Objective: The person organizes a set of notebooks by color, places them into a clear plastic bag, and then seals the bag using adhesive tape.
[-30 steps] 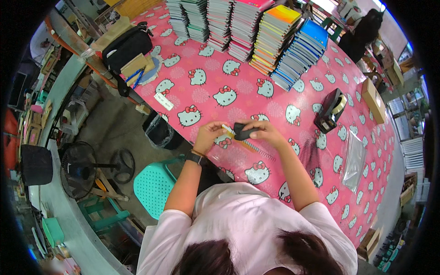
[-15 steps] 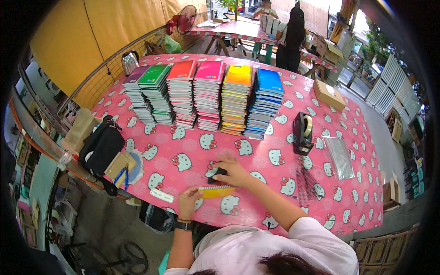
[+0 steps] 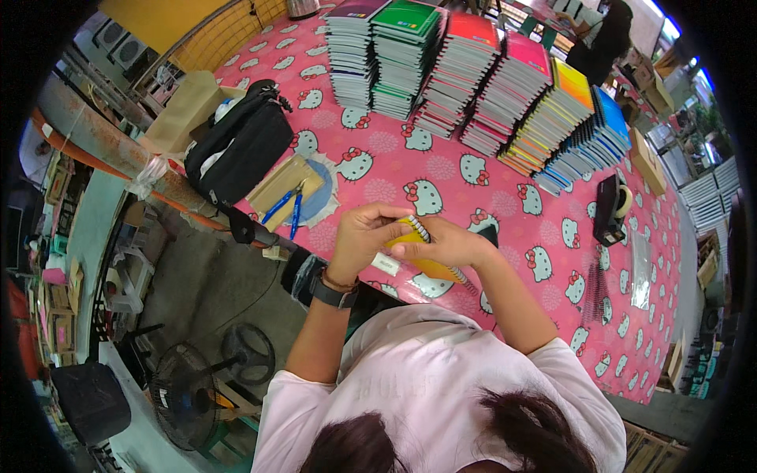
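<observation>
A yellow spiral notebook (image 3: 435, 266) is tilted between my hands near the table's front edge. My left hand (image 3: 369, 238) pinches its upper end, by the coil. My right hand (image 3: 445, 243) grips it from the other side, thumb lying across the yellow cover. The wire coil (image 3: 460, 275) runs along the notebook's edge and sticks out past its lower end. Just behind my right hand lies a small black object (image 3: 490, 233), partly hidden, its kind unclear. A white label strip (image 3: 385, 262) rests on the table beside my left hand.
Tall notebook stacks (image 3: 449, 71) stand at the back. Left are a black bag (image 3: 240, 146) and blue-handled pliers (image 3: 293, 206) on cardboard. Right are a tape dispenser (image 3: 609, 209), loose black coils (image 3: 595, 292) and clear plastic sleeves (image 3: 640, 272). A black fan (image 3: 185, 394) stands lower left.
The view has swung left and down. My right hand has left the black object and taken hold of the notebook, which has turned from lying nearly level to slanting.
</observation>
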`<state>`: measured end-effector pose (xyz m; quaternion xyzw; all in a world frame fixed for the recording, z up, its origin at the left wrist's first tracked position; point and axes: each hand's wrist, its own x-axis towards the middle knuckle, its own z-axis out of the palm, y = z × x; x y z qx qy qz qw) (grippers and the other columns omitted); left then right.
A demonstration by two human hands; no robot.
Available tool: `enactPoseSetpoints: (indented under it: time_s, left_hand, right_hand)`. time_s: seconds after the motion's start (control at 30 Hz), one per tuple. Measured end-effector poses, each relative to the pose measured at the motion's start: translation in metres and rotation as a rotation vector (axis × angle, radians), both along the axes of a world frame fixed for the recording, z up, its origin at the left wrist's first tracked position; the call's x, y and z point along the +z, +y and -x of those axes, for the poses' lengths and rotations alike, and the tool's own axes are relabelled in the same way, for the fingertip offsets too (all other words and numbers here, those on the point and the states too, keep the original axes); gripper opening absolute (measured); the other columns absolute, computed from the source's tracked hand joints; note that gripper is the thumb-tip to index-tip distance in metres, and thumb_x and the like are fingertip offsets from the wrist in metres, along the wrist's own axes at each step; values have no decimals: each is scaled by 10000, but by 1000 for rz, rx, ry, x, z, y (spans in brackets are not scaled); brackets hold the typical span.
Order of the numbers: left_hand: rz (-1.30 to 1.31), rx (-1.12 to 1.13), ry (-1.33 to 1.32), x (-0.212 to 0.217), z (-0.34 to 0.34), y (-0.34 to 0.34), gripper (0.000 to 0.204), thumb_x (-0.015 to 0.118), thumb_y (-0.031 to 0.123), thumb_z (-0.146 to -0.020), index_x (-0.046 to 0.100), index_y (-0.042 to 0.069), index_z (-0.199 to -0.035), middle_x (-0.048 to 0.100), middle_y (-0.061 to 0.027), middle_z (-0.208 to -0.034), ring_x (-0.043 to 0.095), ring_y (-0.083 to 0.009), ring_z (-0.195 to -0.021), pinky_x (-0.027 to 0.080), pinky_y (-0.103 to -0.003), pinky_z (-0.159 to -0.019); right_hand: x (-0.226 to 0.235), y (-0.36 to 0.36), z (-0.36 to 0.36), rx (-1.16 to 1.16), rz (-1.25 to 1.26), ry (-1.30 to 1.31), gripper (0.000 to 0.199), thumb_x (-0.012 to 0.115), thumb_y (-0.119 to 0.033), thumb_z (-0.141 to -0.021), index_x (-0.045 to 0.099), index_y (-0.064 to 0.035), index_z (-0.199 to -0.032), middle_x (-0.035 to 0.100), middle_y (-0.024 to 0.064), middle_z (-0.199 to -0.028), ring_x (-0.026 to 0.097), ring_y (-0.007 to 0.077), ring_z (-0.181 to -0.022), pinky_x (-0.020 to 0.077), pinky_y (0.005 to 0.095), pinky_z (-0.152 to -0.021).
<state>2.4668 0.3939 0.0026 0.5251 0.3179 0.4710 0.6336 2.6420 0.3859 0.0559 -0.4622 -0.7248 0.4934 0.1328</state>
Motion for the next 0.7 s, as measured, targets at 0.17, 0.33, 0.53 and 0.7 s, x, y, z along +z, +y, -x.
enactPoseSetpoints:
  time_s: [0.17, 0.33, 0.53, 0.7]
  left_hand:
    - [33, 92, -46, -8, 28, 15, 204, 640, -26, -784, 626, -32, -987, 650, -69, -846, 606, -90, -742, 504, -203, -643]
    - [35, 63, -99, -9, 31, 28, 190, 633, -32, -787, 618, -47, -976, 650, -83, -850, 613, -103, -758, 518, -221, -670]
    - [41, 87, -137, -9, 40, 32, 151, 628, -47, -788, 610, -54, -937, 648, -83, -847, 615, -109, -763, 520, -233, -691]
    - [34, 68, -125, -15, 57, 17, 133, 659, -39, -771, 613, -37, -896, 646, -72, -844, 607, -100, -770, 511, -228, -699]
  right_hand:
    - [-5, 3, 18, -43, -271, 80, 846, 641, -531, -734, 392, 106, -1232, 467, 319, -1196, 502, 400, -1086, 410, 403, -892]
    - [-18, 26, 37, -254, -475, 230, 422, 708, -250, -749, 573, 15, -1048, 579, 160, -958, 583, 259, -839, 467, 343, -750]
    - [-11, 31, 51, -337, -514, 273, 214, 736, -88, -702, 601, -27, -858, 525, 51, -757, 513, 125, -636, 428, 249, -564]
    - [-13, 32, 60, -155, -479, 237, 194, 716, -108, -720, 584, -23, -834, 497, 55, -729, 490, 159, -632, 411, 277, -573]
